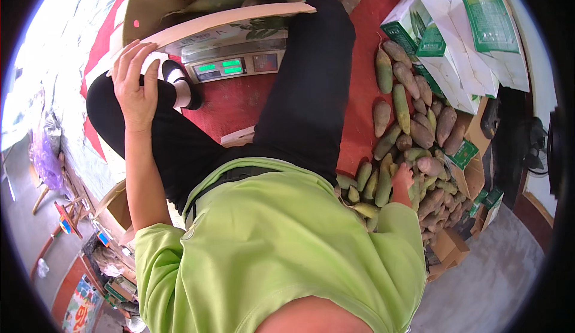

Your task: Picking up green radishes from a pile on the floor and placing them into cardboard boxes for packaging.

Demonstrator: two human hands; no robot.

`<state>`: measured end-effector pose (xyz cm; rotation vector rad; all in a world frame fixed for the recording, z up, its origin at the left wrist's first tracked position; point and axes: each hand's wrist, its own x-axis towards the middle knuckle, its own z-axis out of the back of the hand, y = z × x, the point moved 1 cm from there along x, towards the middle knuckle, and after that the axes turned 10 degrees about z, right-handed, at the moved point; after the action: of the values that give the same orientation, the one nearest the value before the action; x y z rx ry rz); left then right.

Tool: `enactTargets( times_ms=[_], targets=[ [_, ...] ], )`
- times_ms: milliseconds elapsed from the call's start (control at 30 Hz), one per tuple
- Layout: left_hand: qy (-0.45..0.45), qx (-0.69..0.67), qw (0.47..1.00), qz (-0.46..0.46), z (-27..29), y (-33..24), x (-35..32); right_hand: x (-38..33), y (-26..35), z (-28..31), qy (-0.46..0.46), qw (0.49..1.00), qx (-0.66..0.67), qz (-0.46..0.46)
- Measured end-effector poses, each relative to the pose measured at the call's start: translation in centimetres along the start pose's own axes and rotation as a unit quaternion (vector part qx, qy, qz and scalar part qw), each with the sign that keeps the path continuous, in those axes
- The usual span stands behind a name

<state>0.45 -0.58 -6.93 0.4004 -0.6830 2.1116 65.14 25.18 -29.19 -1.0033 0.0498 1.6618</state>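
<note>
While the cardboard box (pixel 197 18) sits at the far left on a digital scale (pixel 236 63), the left hand (pixel 136 84) rests with fingers spread on its near flap, palm flat rather than gripping. At near right, the right hand (pixel 402 180) reaches into a heap of green-brown shoots (pixel 413 129) on the red mat (pixel 239 102); its grip cannot be told. White-and-green cartons (pixel 461 39) lie far right.

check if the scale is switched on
On: the scale shows lit green digits on its front panel, under the cardboard box that the left hand steadies.
</note>
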Motion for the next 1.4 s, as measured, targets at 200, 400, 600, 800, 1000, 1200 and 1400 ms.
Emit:
enactTargets(
  times_ms=[200,400,600,800,1000,1200,1400],
  targets=[
    [0.007,-0.022,1.0,0.003,0.1,0.3,-0.1,-1.9,1.0,4.9,-0.049,0.996,0.066,0.032],
    [0.014,-0.038,0.999,0.007,0.3,0.1,0.0,0.4,0.5,7.1,-0.24,0.928,0.265,0.103],
    [0.021,-0.035,0.999,0.013,0.6,0.5,-0.3,-0.5,5.0,20.1,-0.335,0.689,0.599,0.233],
    [0.019,-0.043,0.999,0.021,0.6,0.3,-0.3,-7.9,11.3,37.0,-0.39,0.505,0.68,0.362],
    [0.017,-0.057,0.998,0.028,0.7,0.2,-0.3,-11.9,20.8,46.7,-0.339,0.376,0.684,0.525],
    [0.013,-0.057,0.998,0.035,0.7,0.2,-0.5,-13.9,32.2,49.0,-0.12,0.381,0.688,0.606],
    [0.012,-0.058,0.998,0.033,0.6,0.4,-0.4,-10.8,29.5,46.7,-0.215,0.49,0.627,0.567]
  ],
)
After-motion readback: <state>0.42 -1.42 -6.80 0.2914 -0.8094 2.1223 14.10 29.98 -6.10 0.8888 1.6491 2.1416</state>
